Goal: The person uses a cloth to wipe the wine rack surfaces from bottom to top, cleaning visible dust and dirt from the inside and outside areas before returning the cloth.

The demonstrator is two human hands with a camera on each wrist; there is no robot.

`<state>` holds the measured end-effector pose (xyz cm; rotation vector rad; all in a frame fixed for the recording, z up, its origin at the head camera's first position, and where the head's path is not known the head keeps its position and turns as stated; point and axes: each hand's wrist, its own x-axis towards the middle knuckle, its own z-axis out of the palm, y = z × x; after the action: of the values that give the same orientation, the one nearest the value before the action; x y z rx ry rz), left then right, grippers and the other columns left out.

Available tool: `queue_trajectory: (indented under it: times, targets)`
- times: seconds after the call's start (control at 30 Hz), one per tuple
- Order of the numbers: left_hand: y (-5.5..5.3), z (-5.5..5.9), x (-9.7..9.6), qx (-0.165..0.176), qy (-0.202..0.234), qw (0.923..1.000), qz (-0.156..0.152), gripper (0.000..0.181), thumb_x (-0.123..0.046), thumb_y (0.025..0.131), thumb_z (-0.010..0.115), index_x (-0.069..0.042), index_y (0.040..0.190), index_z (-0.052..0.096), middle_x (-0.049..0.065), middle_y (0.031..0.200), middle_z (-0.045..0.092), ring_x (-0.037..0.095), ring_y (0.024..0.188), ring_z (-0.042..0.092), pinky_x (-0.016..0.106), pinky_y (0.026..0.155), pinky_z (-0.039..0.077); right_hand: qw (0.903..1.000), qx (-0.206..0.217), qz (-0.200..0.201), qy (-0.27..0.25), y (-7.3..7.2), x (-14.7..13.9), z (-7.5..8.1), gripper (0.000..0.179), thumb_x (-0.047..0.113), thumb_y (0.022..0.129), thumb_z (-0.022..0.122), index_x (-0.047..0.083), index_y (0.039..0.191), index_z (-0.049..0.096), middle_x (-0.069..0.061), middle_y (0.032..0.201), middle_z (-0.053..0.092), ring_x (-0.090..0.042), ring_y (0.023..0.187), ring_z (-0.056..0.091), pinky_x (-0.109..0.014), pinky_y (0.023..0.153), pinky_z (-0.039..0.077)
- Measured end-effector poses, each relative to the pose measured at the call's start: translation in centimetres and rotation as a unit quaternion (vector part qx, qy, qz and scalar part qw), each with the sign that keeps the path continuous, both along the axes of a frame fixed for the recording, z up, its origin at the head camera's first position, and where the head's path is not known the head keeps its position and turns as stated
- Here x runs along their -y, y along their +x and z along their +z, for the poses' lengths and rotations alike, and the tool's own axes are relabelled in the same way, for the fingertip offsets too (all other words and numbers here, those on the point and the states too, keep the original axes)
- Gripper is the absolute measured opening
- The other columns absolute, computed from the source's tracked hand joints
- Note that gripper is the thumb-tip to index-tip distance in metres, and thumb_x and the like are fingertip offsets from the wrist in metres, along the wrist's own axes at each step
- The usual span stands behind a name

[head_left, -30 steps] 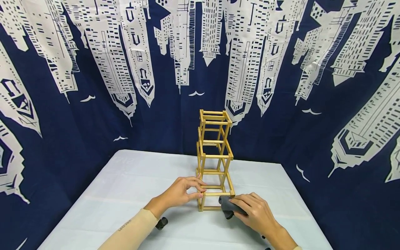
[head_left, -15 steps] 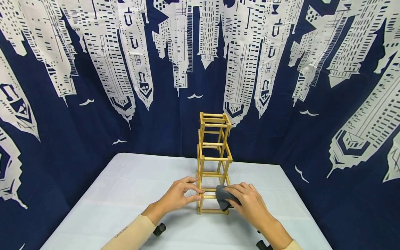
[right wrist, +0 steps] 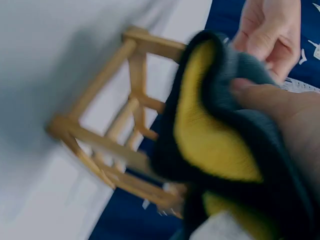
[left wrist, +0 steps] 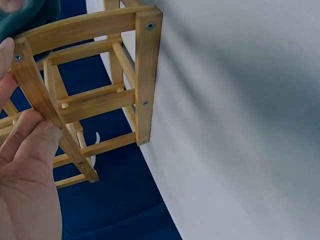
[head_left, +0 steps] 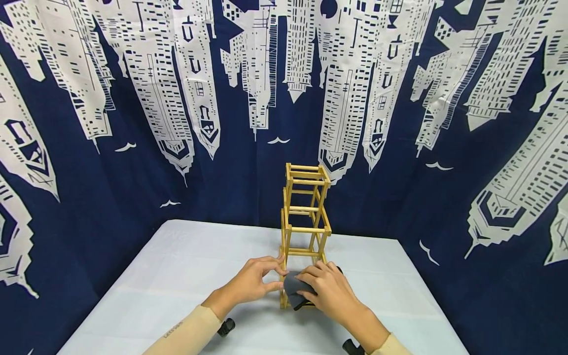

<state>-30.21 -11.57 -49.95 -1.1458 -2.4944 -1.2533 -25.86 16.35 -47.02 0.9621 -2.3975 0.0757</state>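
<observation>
A stepped wooden rack (head_left: 308, 230) of light slats and dowels stands upright on the table. My left hand (head_left: 255, 278) holds its front left side; in the left wrist view, the fingers of that hand (left wrist: 30, 170) lie against a slat of the rack (left wrist: 148, 75). My right hand (head_left: 330, 291) grips a bunched grey cloth (head_left: 294, 288) at the rack's low front rail, hiding most of that rail. In the right wrist view the cloth (right wrist: 210, 140) shows a yellow side and dark edging, with my right thumb (right wrist: 265, 97) pressed on its grey side.
The rack stands on a white-covered table (head_left: 199, 266). Behind hangs a navy curtain (head_left: 239, 182) with white upside-down buildings. A small black cylindrical piece (head_left: 226, 327) shows beside my left forearm, and another black piece (head_left: 352, 347) by my right forearm.
My right hand has moved left with the cloth, from the rack's front right corner along the front rail toward my left hand. The left hand stays at the left side.
</observation>
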Motion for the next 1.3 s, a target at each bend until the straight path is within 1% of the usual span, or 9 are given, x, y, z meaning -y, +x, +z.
queue_trajectory:
  times: [0.17, 0.3, 0.37, 0.53, 0.63, 0.8, 1.07, 1.17, 1.3]
  targets:
    - [0.0, 0.0, 0.0, -0.01, 0.001, 0.9999, -0.001, 0.019, -0.023, 0.105, 0.09, -0.011, 0.119, 0.084, 0.018, 0.16, 0.073, 0.042, 0.157, 0.066, 0.054, 0.125, 0.059, 0.9982, 0.045, -0.03, 0.027, 0.4, -1.3, 1.8, 0.032, 0.032, 0.087, 0.106, 0.022, 0.114, 0.092, 0.006, 0.114, 0.087, -0.016, 0.1, 0.072, -0.029, 0.075, 0.046]
    - [0.3, -0.7, -0.1, -0.025, 0.026, 0.9993, 0.008, 0.021, -0.02, 0.104, 0.091, -0.01, 0.122, 0.087, 0.022, 0.161, 0.071, 0.044, 0.151, 0.07, 0.05, 0.12, 0.063, 0.9949, 0.097, -0.022, -0.018, 0.1, -1.6, 2.5, 0.029, 0.026, 0.088, 0.105, 0.021, 0.113, 0.091, 0.006, 0.113, 0.088, -0.015, 0.098, 0.074, -0.031, 0.077, 0.052]
    - [0.6, -1.0, -0.3, -0.06, 0.042, 0.9971, 0.018, 0.02, -0.018, 0.101, 0.094, -0.011, 0.119, 0.089, 0.02, 0.152, 0.078, 0.041, 0.141, 0.077, 0.049, 0.115, 0.067, 0.9925, 0.108, -0.019, -0.055, -0.4, -1.3, 2.6, 0.028, 0.023, 0.089, 0.104, 0.02, 0.114, 0.091, 0.007, 0.112, 0.088, -0.014, 0.098, 0.075, -0.033, 0.08, 0.056]
    - [1.2, -1.5, -0.8, -0.16, 0.074, 0.9837, 0.035, 0.013, -0.011, 0.092, 0.1, -0.015, 0.103, 0.094, 0.009, 0.121, 0.088, 0.028, 0.112, 0.087, 0.043, 0.102, 0.073, 0.9886, 0.069, -0.035, -0.129, -1.9, 0.4, 2.7, 0.03, 0.016, 0.088, 0.104, 0.017, 0.115, 0.091, 0.003, 0.11, 0.088, -0.017, 0.1, 0.079, -0.04, 0.085, 0.064]
    - [1.4, -1.5, -1.0, -0.182, 0.086, 0.9788, 0.038, 0.014, -0.008, 0.089, 0.101, -0.015, 0.098, 0.094, 0.006, 0.113, 0.084, 0.023, 0.105, 0.084, 0.033, 0.095, 0.073, 0.9908, 0.041, -0.04, -0.123, -3.0, 1.6, 2.4, 0.032, 0.017, 0.09, 0.104, 0.016, 0.119, 0.091, 0.0, 0.115, 0.089, -0.021, 0.103, 0.08, -0.042, 0.084, 0.063]
    - [1.5, -1.4, -1.4, -0.185, 0.09, 0.9776, 0.047, 0.015, -0.008, 0.086, 0.103, -0.015, 0.096, 0.094, 0.003, 0.106, 0.077, 0.015, 0.1, 0.078, 0.025, 0.089, 0.069, 0.9967, 0.057, -0.028, -0.051, -4.1, 2.7, 1.8, 0.032, 0.021, 0.098, 0.097, 0.016, 0.128, 0.089, -0.001, 0.125, 0.087, -0.023, 0.106, 0.079, -0.036, 0.079, 0.055]
    - [1.8, -1.2, -1.5, -0.141, 0.051, 0.9865, 0.067, 0.011, -0.016, 0.088, 0.103, -0.018, 0.096, 0.095, -0.004, 0.103, 0.065, 0.003, 0.097, 0.062, 0.024, 0.085, 0.064, 0.9876, 0.157, 0.014, -0.005, -2.6, 1.9, 3.3, 0.026, 0.016, 0.104, 0.09, 0.017, 0.13, 0.088, 0.001, 0.13, 0.085, -0.021, 0.108, 0.074, -0.033, 0.082, 0.05]
    - [1.7, -0.7, -1.4, -0.127, 0.041, 0.9889, 0.065, 0.01, -0.015, 0.089, 0.102, -0.016, 0.095, 0.095, -0.004, 0.102, 0.063, 0.001, 0.095, 0.058, 0.028, 0.083, 0.064, 0.9893, 0.145, 0.013, 0.012, -2.9, 2.0, 3.6, 0.026, 0.016, 0.103, 0.092, 0.018, 0.128, 0.088, 0.002, 0.126, 0.086, -0.02, 0.105, 0.074, -0.033, 0.08, 0.05]
    - [1.8, -0.2, -1.2, -0.126, 0.035, 0.9895, 0.062, 0.009, -0.013, 0.09, 0.102, -0.016, 0.095, 0.094, -0.002, 0.103, 0.065, 0.003, 0.096, 0.061, 0.026, 0.084, 0.065, 0.9953, 0.088, -0.03, 0.027, -4.2, 2.9, 2.8, 0.024, 0.018, 0.102, 0.093, 0.017, 0.126, 0.088, 0.001, 0.113, 0.083, -0.021, 0.095, 0.072, -0.031, 0.073, 0.043]
